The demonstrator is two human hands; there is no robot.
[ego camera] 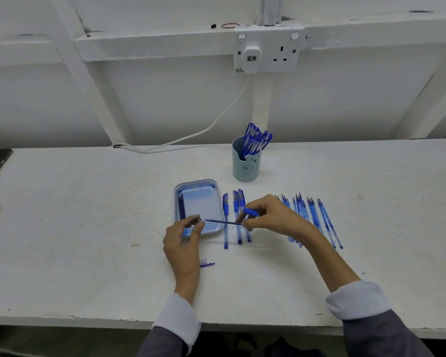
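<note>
Pen refill (220, 222) hangs over the bench (88, 228), pinched between our left grip (183, 240) and right grip (271, 215), which also holds a blue pen part (250, 211); we think many pens (255, 140) in the cup (245, 166) are left to do.

A thin blue ink refill (220, 222), a slim straight tube with a fine metal point at its left end, lies nearly level and crosswise in the air just above the white surface (88, 228). The left hand (183, 240) pinches the pointed end and the right hand (271, 215) pinches the other. A short blue pen grip section (250, 212) with a clear end piece pointing left sits in the right hand's fingers, just above the refill.
</note>
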